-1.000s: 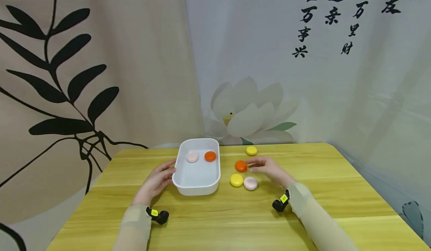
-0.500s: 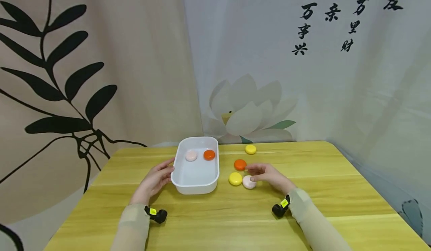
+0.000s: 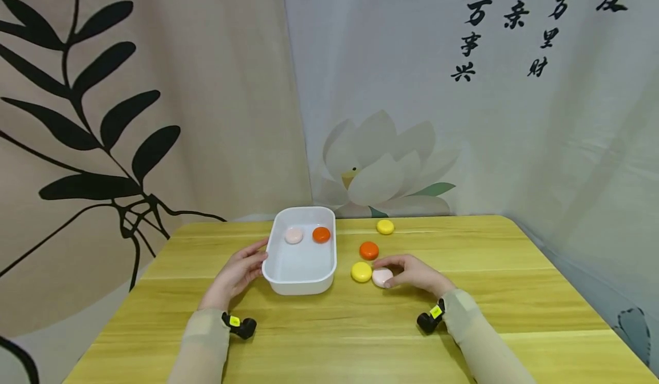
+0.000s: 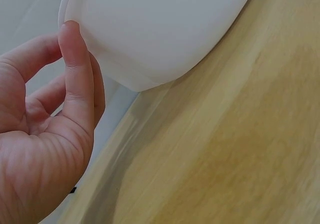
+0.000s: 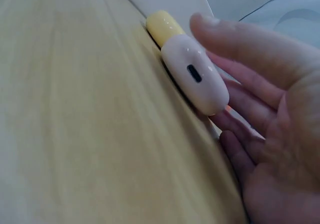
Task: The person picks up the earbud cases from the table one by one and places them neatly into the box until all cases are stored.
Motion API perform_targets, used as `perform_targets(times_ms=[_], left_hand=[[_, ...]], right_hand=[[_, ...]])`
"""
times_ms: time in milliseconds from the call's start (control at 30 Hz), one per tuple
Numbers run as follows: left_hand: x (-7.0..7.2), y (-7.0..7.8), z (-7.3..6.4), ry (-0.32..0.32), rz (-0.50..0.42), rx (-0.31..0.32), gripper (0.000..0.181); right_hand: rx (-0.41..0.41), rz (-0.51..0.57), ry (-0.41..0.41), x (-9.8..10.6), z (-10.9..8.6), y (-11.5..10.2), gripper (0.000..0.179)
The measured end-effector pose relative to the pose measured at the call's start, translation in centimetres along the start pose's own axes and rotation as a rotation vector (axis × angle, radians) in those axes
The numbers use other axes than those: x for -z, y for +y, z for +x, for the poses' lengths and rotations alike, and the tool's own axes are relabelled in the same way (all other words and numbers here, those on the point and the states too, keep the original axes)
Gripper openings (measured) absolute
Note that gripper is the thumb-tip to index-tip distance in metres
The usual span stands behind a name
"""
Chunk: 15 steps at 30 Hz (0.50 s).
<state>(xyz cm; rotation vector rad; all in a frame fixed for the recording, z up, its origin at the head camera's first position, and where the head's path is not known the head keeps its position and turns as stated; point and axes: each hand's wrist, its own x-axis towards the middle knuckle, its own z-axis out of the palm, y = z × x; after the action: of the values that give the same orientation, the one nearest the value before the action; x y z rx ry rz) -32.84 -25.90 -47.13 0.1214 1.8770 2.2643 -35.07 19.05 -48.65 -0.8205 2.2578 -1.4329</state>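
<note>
The left hand (image 3: pixel 240 272) rests its fingertips against the outer left side of a white rectangular tray (image 3: pixel 300 284). In the left wrist view, a fingertip (image 4: pixel 70 36) touches the tray's rim. Inside the tray lie a pale pink disc (image 3: pixel 294 236) and an orange disc (image 3: pixel 321 234). My right hand (image 3: pixel 414 273) is around another pale pink rounded disc (image 5: pixel 195 76) on the table, thumb and forefinger on opposite sides. A small dark slot shows in this disc's edge. The thumb (image 5: pixel 240 43) appears slightly apart from it. Left of it, almost touching, is a yellow disc (image 3: pixel 361 272).
On the wooden table (image 3: pixel 319 344), another orange disc (image 3: pixel 369 250) lies just beyond the right hand. A second yellow disc (image 3: pixel 385 226) is near the far edge. Behind the table hangs a printed curtain (image 3: pixel 231 115).
From beside the loose orange disc, the right hand has come nearer the body and over to the pale pink disc. The left hand stays at the tray.
</note>
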Motion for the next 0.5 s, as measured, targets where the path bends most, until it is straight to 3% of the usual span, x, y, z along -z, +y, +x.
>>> perform_targets(times_ms=[500], left_hand=[[-0.02,0.22,-0.21,-0.005,0.008,-0.007,0.059]], right_hand=[[-0.003,0.01,-0.021,-0.29,0.04,0.16,0.048]])
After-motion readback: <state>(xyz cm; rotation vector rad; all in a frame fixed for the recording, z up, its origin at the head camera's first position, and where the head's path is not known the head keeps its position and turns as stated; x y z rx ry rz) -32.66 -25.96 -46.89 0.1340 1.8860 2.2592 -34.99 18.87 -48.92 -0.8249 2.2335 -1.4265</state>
